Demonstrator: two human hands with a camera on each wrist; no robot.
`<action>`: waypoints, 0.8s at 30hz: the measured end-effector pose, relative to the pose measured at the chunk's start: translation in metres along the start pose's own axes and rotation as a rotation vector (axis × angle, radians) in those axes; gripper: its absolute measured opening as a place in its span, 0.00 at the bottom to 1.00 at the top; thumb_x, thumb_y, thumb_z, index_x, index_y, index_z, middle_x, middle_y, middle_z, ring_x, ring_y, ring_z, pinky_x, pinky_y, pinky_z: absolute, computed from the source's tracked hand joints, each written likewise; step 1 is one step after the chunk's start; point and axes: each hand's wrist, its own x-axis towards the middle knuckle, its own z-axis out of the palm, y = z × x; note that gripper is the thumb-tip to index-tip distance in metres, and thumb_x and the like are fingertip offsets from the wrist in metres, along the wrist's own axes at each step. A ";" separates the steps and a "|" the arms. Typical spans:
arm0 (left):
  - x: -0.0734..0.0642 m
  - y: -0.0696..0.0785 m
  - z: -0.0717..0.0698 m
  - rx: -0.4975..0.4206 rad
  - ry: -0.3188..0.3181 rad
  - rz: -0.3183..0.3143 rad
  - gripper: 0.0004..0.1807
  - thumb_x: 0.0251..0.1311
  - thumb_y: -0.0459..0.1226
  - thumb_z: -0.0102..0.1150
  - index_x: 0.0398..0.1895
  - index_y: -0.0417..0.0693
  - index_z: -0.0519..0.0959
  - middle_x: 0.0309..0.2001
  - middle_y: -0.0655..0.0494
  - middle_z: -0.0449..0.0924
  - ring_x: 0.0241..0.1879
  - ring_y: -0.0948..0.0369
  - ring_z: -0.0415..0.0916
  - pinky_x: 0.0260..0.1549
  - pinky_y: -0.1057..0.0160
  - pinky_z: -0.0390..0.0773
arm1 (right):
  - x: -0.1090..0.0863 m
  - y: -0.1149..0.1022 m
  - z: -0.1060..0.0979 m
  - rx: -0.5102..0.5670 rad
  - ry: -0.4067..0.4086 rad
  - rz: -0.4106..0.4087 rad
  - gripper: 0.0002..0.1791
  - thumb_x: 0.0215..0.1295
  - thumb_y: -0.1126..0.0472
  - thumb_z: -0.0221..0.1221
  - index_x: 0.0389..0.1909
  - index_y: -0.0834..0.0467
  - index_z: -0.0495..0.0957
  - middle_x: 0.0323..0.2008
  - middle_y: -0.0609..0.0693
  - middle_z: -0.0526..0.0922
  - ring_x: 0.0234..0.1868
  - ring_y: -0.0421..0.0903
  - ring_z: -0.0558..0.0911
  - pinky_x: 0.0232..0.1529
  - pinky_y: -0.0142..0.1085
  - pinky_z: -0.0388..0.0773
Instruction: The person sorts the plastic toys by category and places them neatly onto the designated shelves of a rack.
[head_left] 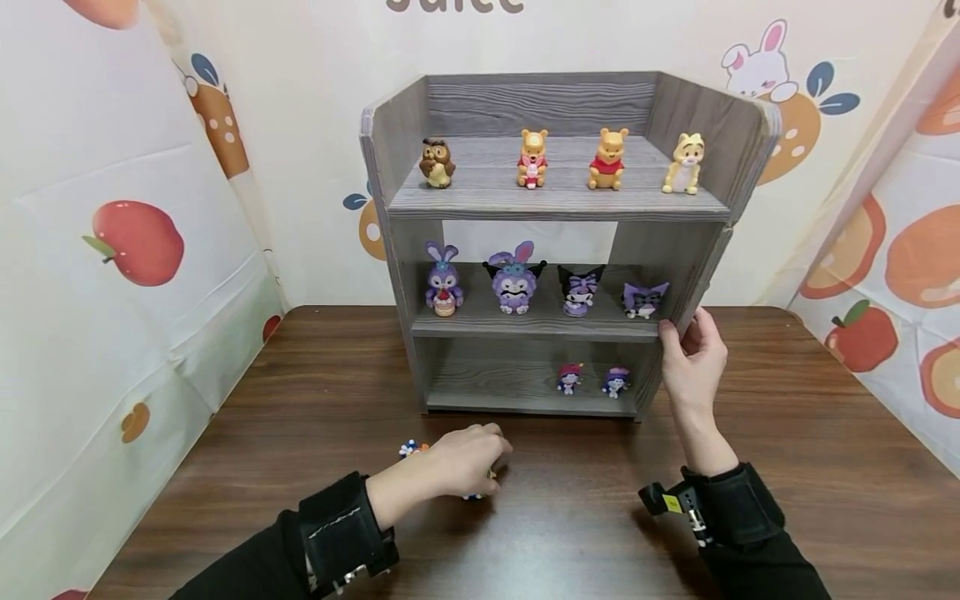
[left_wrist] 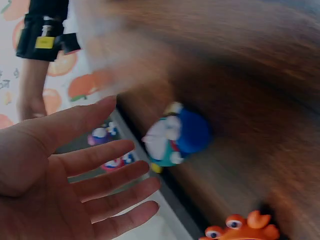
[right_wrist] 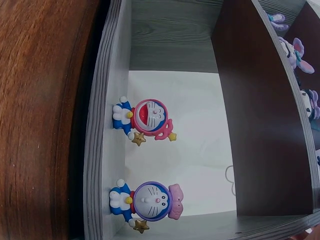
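My left hand [head_left: 461,462] is over the table just in front of the shelf. In the left wrist view its fingers are spread and nearly straight, with nothing in them. Close by its fingertips is a small blue-and-white Doraemon figurine [left_wrist: 192,131], blurred in that view and mostly hidden by the hand in the head view. An orange crab-like figure [left_wrist: 245,231] shows at the bottom of the left wrist view. My right hand [head_left: 693,367] holds the right side of the grey display shelf [head_left: 540,329], thumb at its front edge.
Two Doraemon figurines, one pink-hooded [right_wrist: 150,117] and one purple-rimmed [right_wrist: 152,201], stand on the bottom shelf. Purple figurines [head_left: 514,283] line the middle shelf. Pooh figurines [head_left: 606,160] and an owl [head_left: 437,162] stand on top. A fruit-print cloth [head_left: 315,167] hangs behind.
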 end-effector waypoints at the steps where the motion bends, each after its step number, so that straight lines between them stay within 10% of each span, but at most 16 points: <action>1: 0.000 -0.001 0.001 0.003 -0.011 -0.004 0.23 0.45 0.40 0.66 0.47 0.45 0.77 0.42 0.55 0.73 0.41 0.59 0.71 0.32 0.66 0.72 | 0.000 0.000 0.000 0.000 0.000 0.002 0.16 0.55 0.76 0.49 0.45 0.73 0.72 0.30 0.43 0.79 0.30 0.35 0.77 0.30 0.23 0.71; 11: 0.000 -0.007 0.013 0.084 -0.048 -0.042 0.16 0.41 0.40 0.69 0.37 0.49 0.80 0.34 0.58 0.72 0.37 0.60 0.72 0.28 0.65 0.73 | 0.000 -0.002 0.001 0.009 -0.003 0.021 0.16 0.55 0.76 0.49 0.46 0.73 0.71 0.31 0.44 0.79 0.31 0.35 0.77 0.31 0.23 0.71; 24: 0.003 -0.009 0.024 0.078 0.054 -0.026 0.13 0.39 0.30 0.64 0.11 0.50 0.69 0.23 0.56 0.72 0.22 0.65 0.67 0.19 0.64 0.70 | 0.003 0.009 -0.002 0.035 0.004 0.033 0.15 0.54 0.77 0.50 0.45 0.72 0.72 0.32 0.45 0.79 0.32 0.36 0.77 0.32 0.24 0.71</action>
